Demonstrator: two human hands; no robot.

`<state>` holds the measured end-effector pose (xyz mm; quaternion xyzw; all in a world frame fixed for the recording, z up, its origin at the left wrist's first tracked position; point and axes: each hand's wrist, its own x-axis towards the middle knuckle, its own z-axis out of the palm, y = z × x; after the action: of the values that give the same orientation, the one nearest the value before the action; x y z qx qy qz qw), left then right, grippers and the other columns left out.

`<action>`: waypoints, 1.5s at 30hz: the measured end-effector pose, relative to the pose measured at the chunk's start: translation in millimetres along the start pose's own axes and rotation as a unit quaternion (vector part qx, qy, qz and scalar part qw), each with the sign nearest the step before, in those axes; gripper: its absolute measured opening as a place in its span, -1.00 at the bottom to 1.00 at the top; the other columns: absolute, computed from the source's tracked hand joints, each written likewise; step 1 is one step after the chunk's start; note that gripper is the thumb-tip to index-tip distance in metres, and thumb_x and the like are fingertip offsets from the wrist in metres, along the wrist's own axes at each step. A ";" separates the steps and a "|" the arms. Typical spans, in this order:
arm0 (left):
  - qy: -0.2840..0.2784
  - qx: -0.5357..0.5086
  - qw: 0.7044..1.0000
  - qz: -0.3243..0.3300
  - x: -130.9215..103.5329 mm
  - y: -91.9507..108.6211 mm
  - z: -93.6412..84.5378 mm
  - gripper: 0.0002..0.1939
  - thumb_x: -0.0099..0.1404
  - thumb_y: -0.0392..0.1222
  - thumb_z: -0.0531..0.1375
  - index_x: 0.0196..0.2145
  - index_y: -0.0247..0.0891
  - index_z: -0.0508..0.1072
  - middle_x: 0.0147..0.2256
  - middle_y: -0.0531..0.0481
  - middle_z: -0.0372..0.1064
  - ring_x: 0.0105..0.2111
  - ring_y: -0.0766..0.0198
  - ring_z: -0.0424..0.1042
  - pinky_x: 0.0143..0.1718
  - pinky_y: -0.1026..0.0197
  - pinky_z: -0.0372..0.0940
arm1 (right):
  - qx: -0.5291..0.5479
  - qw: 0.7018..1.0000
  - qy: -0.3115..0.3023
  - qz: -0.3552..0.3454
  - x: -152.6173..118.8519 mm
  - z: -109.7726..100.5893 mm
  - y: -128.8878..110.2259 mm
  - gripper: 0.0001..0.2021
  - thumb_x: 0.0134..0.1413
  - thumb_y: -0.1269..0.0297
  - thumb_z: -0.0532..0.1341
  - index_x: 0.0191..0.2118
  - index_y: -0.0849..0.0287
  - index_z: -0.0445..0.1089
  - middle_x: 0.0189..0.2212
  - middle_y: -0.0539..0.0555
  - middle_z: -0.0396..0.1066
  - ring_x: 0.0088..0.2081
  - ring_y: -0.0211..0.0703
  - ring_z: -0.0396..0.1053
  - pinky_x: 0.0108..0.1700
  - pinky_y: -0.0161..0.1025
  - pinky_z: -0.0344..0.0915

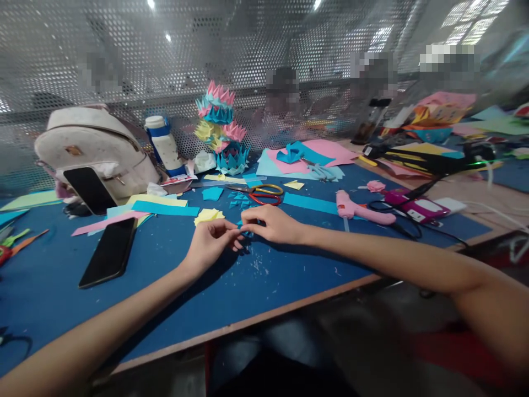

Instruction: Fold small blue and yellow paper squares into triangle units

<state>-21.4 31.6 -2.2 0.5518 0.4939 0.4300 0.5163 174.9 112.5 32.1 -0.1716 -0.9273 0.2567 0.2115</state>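
My left hand (210,242) and my right hand (273,223) meet over the blue tabletop, fingertips pinched together. Between them is a small piece of blue paper (240,225), mostly covered by the fingers. Just behind my left hand lies a small pile of yellow paper pieces (209,215). Beyond my right hand are scissors (266,194) with red and yellow handles, with small blue paper cuttings (238,199) beside them. A blue paper strip (309,203) lies to the right of the scissors.
A pink glue gun (363,212) with a cord lies right. Phones (109,251) (90,190), a white backpack (95,143) and a bottle (164,146) stand or lie left. Stacked folded-paper flowers (221,129) rise at the back, before a perforated metal screen (173,60).
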 end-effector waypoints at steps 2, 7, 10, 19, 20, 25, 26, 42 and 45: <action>0.003 0.000 1.000 0.004 2.6 -0.7 0.4 -0.66 0.44 -0.09 0.21 0.09 -0.28 0.38 0.04 -0.15 0.37 -0.06 0.10 0.46 -0.07 -0.03 0.43 | 0.015 1.000 0.008 0.010 -1.1 -1.3 2.1 -0.75 0.31 0.23 0.12 -0.40 0.23 0.31 -0.48 -0.05 0.31 -0.42 -0.31 0.21 -0.34 -0.32 0.03; 0.014 -0.006 1.000 0.014 8.5 -6.3 0.1 -0.66 0.44 -0.09 0.21 0.08 -0.29 0.39 0.02 -0.14 0.38 -0.08 0.12 0.47 -0.09 -0.01 0.44 | 0.045 0.998 0.027 0.025 -1.5 -0.3 7.7 -0.75 0.28 0.26 0.17 -0.43 0.22 0.31 -0.52 -0.06 0.32 -0.46 -0.32 0.22 -0.35 -0.33 0.07; 0.025 -0.012 0.999 0.021 8.5 -7.8 -2.5 -0.72 0.44 -0.10 0.21 0.01 -0.32 0.42 -0.08 -0.10 0.43 -0.18 0.19 0.49 -0.16 0.06 0.46 | 0.071 0.997 0.030 0.028 -1.2 1.6 12.9 -0.75 0.31 0.25 0.16 -0.42 0.21 0.33 -0.54 -0.07 0.35 -0.48 -0.33 0.25 -0.35 -0.34 0.12; 0.069 -0.036 0.997 0.023 10.9 -1.6 0.1 -0.63 0.14 0.01 0.41 -0.28 -0.37 0.51 -0.40 -0.16 0.58 -0.37 0.07 0.62 -0.37 0.14 0.52 | 0.114 0.990 0.081 0.004 -5.2 2.2 25.2 -0.87 0.24 0.26 0.26 -0.30 0.19 0.37 -0.35 -0.02 0.41 -0.40 -0.34 0.27 -0.35 -0.35 0.19; 0.068 -0.036 0.997 0.022 12.0 -0.8 1.1 -0.63 0.14 0.01 0.41 -0.30 -0.37 0.51 -0.41 -0.16 0.58 -0.38 0.07 0.62 -0.38 0.15 0.52 | 0.122 0.989 0.084 0.007 -5.6 2.8 25.2 -0.87 0.24 0.26 0.27 -0.30 0.19 0.37 -0.37 -0.03 0.40 -0.42 -0.35 0.26 -0.37 -0.36 0.19; 0.044 -0.034 0.998 0.013 14.3 3.2 4.5 -0.67 0.19 0.02 0.35 -0.35 -0.37 0.52 -0.37 -0.20 0.60 -0.42 0.12 0.62 -0.50 0.27 0.48 | 0.136 0.985 0.105 0.000 -10.8 5.5 28.3 -0.92 0.26 0.30 0.24 -0.24 0.18 0.36 -0.36 -0.03 0.37 -0.43 -0.36 0.26 -0.41 -0.38 0.19; 0.038 -0.032 0.999 0.010 13.6 3.7 4.8 -0.67 0.21 0.02 0.33 -0.36 -0.37 0.53 -0.37 -0.20 0.60 -0.44 0.14 0.62 -0.52 0.29 0.47 | 0.128 0.986 0.103 -0.018 -12.2 5.7 29.1 -0.94 0.28 0.31 0.22 -0.22 0.18 0.37 -0.33 -0.02 0.38 -0.40 -0.34 0.27 -0.39 -0.37 0.20; 0.039 0.024 0.999 0.025 0.2 4.4 5.6 -0.77 0.28 -0.10 0.27 -0.41 -0.32 0.57 -0.49 -0.11 0.58 -0.54 0.29 0.56 -0.55 0.39 0.41 | 0.102 0.986 0.115 -0.070 -17.1 8.9 29.2 -0.94 0.23 0.32 0.29 -0.26 0.17 0.51 -0.31 0.05 0.49 -0.24 -0.24 0.44 -0.18 -0.30 0.37; 0.040 0.024 0.998 0.032 1.9 2.7 5.0 -0.79 0.27 -0.11 0.26 -0.42 -0.31 0.54 -0.50 -0.09 0.58 -0.58 0.30 0.53 -0.55 0.37 0.41 | 0.106 0.984 0.117 -0.079 -18.3 9.9 29.9 -0.91 0.24 0.31 0.28 -0.23 0.15 0.54 -0.30 0.05 0.50 -0.26 -0.26 0.45 -0.21 -0.31 0.38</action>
<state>-15.9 32.8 0.0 0.5618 0.5068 0.4561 0.4686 192.1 125.0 2.4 -0.1030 -0.8743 0.3146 0.3550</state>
